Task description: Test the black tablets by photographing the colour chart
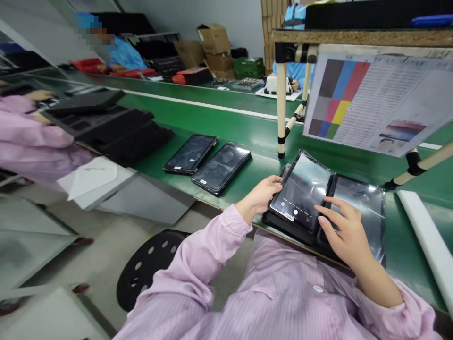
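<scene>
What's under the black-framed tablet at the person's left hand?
A flat black case shows along the tablet's lower edge, resting on the green workbench. The tablet hides the rest of it.

Left hand, right hand on tablet

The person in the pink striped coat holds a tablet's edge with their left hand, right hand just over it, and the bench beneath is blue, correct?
Not blue: the head view shows a green bench top. The rest stands: the left hand holds the edge of the tablet, with the right hand just over it.
</scene>
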`<state>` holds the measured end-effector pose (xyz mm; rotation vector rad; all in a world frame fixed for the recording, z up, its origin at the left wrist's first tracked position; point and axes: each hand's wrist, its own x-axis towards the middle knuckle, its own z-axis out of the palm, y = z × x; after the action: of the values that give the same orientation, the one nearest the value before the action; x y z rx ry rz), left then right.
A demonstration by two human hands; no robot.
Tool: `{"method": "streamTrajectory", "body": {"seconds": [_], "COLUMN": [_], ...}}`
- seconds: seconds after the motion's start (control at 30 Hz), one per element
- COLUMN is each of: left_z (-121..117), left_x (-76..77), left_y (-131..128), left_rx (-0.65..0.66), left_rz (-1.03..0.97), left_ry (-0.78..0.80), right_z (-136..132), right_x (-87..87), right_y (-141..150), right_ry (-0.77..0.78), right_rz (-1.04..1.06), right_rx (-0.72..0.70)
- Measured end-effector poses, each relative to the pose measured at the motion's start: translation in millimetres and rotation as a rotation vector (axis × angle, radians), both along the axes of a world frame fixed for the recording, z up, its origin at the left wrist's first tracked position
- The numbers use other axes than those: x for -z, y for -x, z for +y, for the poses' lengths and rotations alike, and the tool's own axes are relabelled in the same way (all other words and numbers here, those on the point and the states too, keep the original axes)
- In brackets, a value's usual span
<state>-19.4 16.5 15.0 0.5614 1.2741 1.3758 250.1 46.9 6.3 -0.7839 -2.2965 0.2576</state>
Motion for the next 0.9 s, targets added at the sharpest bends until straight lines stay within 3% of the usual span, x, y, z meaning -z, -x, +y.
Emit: {"method": "streamTrajectory", "body": {"seconds": [0.17, 0.4, 0.53, 0.6, 0.73, 0.83, 0.9], "left_z": [-27.4, -39.5, -33.4, -30.2, -26.2, -26.5, -28.5], "left_x": [-16.2, -28.2, -35.4, -36.8, -31.8, -23.8, -18.4], "left_y": [2.6, -18.7, -38.8, -48.3, -61.0, -62.9, -62.7], "left_rx": [-0.007, 0.022, -0.033, -0.126, -0.293, -0.234, -0.185], "left_rz": [-0.075, -0.185, -0.158, -0.09, 0.133, 0.447, 0.729], "left_ry": [-0.16, -0.35, -0.447, -0.527, -0.736, -0.882, -0.878], "right_z": [8.1, 9.7, 14.5, 18.6, 25.2, 26.2, 26.3], "right_x": [-5.8, -24.3, -30.8, -36.3, -48.5, -53.7, -55.8], "right_y": [-2.2, 10.3, 16.0, 16.7, 17.4, 19.3, 20.3], "right_ry": [0.134, 0.318, 0.53, 0.557, 0.36, 0.275, 0.286], "right_rz": [0.086, 0.716, 0.907, 0.955, 1.008, 1.017, 0.985], "right_rx": [0.113, 0.124, 0.102, 0.084, 0.019, -0.024, -0.053]}}
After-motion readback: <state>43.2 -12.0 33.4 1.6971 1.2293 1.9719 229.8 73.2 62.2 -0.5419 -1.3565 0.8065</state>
